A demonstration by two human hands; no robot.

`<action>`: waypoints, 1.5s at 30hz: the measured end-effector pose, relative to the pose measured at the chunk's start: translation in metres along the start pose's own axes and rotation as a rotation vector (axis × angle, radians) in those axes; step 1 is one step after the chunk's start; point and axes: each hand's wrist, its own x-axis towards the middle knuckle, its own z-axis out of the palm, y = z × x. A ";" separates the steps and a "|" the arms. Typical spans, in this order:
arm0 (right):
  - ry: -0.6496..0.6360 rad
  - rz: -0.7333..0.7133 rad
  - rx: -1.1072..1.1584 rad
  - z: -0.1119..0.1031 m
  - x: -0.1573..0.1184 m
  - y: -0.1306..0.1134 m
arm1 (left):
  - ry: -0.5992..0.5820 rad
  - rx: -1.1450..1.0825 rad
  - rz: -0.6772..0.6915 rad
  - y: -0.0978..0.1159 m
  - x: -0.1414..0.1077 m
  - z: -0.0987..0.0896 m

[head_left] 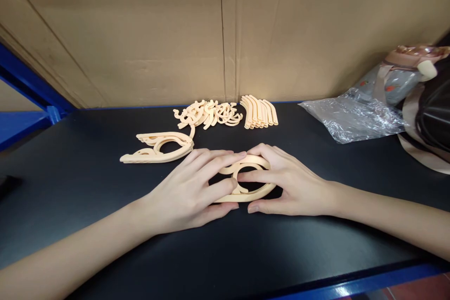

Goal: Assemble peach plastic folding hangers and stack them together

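Observation:
A cream plastic piece [258,194] with a round opening lies on the black table in front of me, gripped from both sides. My left hand [197,187] is wrapped over its left part, covering much of it, with the thumb at the near edge. My right hand [286,180] holds the rounded right end, one finger reaching into the opening and the thumb by the near edge. Left of and beyond my left hand lie similar cream pieces [183,152], stacked, with a small curved part touching their far side.
Behind are a pile of small cream hooks [211,113] and a row of curved cream tubes [258,111]. At right lie a clear plastic bag [355,115], a bottle [393,77] and a dark bag [436,112]. Cardboard [140,33] stands behind the black table [228,258].

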 end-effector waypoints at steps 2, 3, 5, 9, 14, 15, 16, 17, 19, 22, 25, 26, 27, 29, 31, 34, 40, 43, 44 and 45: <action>0.002 0.009 0.021 0.000 0.000 0.000 | -0.001 -0.002 0.003 0.000 0.000 0.000; 0.005 0.013 0.033 0.000 0.000 0.000 | 0.001 -0.005 0.004 0.000 -0.001 0.000; 0.012 0.019 0.050 -0.001 0.000 0.000 | 0.007 -0.011 0.002 0.000 -0.001 0.001; 0.012 0.022 0.056 -0.001 -0.001 0.000 | -0.002 -0.017 -0.010 0.000 0.000 0.001; 0.011 0.019 0.061 -0.001 0.000 0.000 | -0.015 -0.001 -0.019 0.000 0.000 0.000; 0.014 0.016 0.058 -0.001 0.000 0.000 | -0.011 0.003 -0.024 0.000 0.000 0.001; 0.017 0.011 0.055 0.000 0.000 0.000 | -0.008 0.007 -0.029 0.001 0.000 0.001; 0.020 0.006 0.053 0.000 0.000 0.000 | -0.009 0.013 -0.037 0.001 0.000 0.001; 0.021 0.000 0.048 0.000 0.000 0.000 | -0.014 0.020 -0.055 0.003 0.000 0.001; 0.021 -0.010 0.044 0.000 -0.001 0.001 | -0.016 0.017 -0.076 0.004 0.001 0.002; 0.026 -0.034 0.027 0.000 -0.001 0.001 | -0.007 0.007 -0.076 0.005 0.001 0.002; 0.028 -0.041 0.019 0.000 -0.001 0.001 | -0.004 0.002 -0.076 0.006 0.001 0.002; 0.030 -0.047 0.011 0.000 -0.001 0.001 | -0.001 -0.005 -0.076 0.006 0.001 0.001; 0.034 -0.058 -0.002 0.000 -0.001 0.001 | 0.004 -0.019 -0.077 0.007 0.001 0.001; 0.036 -0.064 -0.014 0.001 -0.001 0.002 | 0.005 -0.032 -0.084 0.006 0.000 0.001; 0.032 -0.063 -0.024 0.001 -0.001 0.002 | 0.007 -0.044 -0.102 0.003 -0.001 0.001; 0.138 -0.005 0.013 -0.002 -0.003 0.002 | -0.016 -0.060 -0.191 -0.005 -0.002 -0.002; 0.270 0.058 0.097 -0.004 -0.005 0.004 | 0.011 -0.087 -0.273 -0.013 -0.001 -0.011; 0.307 0.080 0.129 -0.005 -0.005 0.006 | 0.022 -0.113 -0.315 -0.018 -0.001 -0.016; 0.333 0.103 0.161 -0.006 -0.005 0.007 | 0.028 -0.151 -0.367 -0.025 -0.001 -0.021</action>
